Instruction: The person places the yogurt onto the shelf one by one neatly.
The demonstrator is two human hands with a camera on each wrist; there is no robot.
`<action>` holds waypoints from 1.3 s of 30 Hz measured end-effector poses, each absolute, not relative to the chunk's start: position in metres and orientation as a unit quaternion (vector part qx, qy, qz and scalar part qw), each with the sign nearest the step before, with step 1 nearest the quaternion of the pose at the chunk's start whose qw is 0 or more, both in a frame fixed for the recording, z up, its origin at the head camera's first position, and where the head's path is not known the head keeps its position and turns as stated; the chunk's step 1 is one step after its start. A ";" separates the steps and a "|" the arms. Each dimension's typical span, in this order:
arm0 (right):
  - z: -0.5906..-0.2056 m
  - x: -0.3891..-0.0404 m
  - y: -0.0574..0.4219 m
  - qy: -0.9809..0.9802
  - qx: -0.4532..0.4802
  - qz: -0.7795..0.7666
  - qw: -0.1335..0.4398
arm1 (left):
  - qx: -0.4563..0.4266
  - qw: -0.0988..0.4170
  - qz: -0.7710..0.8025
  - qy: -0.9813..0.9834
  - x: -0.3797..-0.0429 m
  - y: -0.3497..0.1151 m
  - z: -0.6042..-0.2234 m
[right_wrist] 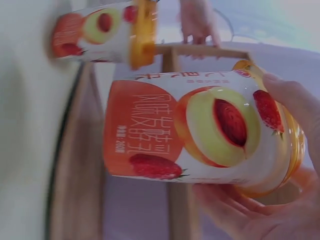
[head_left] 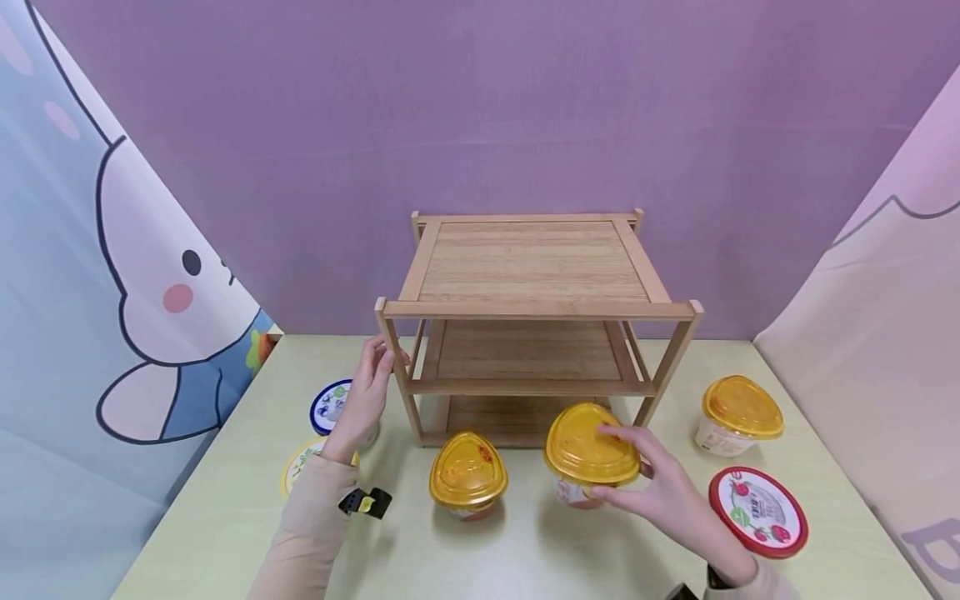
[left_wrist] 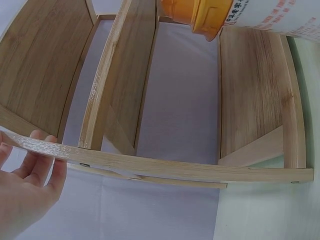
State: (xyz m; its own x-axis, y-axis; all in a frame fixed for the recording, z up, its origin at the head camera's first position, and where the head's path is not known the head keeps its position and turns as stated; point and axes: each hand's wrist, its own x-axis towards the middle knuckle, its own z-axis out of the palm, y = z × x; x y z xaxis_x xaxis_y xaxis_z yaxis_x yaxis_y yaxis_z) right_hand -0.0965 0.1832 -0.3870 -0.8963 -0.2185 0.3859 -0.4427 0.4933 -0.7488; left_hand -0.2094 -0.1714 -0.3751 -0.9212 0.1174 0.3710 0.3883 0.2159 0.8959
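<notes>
In the head view my right hand [head_left: 660,492] grips a yogurt cup [head_left: 592,450] with a yellow lid, close in front of the wooden shelf [head_left: 540,310]. The right wrist view shows this yogurt cup's label [right_wrist: 150,125], with a halved peach and red fruit, between thumb and fingers. My left hand [head_left: 363,396] holds the shelf's left front post; in the left wrist view its fingers [left_wrist: 42,167] reach behind the post [left_wrist: 150,162]. Another yellow-lidded yogurt cup [head_left: 468,475] stands on the table in front of the shelf's lower left part.
At the right stand another yellow-lidded cup [head_left: 738,412] and a red-rimmed tub [head_left: 759,512]. A blue-rimmed tub [head_left: 327,406] and a yellow-rimmed tub [head_left: 300,460] are at the left, partly hidden by my left arm. A purple backdrop [head_left: 525,108] hangs behind the shelf.
</notes>
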 end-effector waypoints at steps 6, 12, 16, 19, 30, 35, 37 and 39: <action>-0.361 -0.099 0.176 -0.850 0.215 0.470 0.104 | -0.155 0.101 -0.610 -0.770 -0.199 -0.167 -0.362; -0.334 -0.103 0.167 -0.844 0.240 0.471 0.091 | -0.153 0.103 -0.610 -0.770 -0.192 -0.163 -0.353; -0.315 -0.109 0.159 -0.833 0.254 0.488 0.064 | -0.159 0.106 -0.613 -0.766 -0.198 -0.166 -0.360; -0.302 -0.113 0.154 -0.824 0.266 0.498 0.050 | -0.160 0.110 -0.615 -0.764 -0.204 -0.169 -0.368; -0.263 -0.131 0.131 -0.794 0.291 0.534 0.018 | -0.157 0.113 -0.617 -0.763 -0.206 -0.169 -0.370; -0.246 -0.139 0.120 -0.784 0.304 0.540 0.005 | -0.148 0.097 -0.621 -0.763 -0.194 -0.162 -0.353; -0.241 -0.142 0.115 -0.782 0.307 0.543 0.000 | -0.148 0.095 -0.618 -0.766 -0.193 -0.162 -0.351; -0.236 -0.145 0.110 -0.781 0.307 0.544 0.000 | -0.146 0.092 -0.616 -0.768 -0.192 -0.161 -0.351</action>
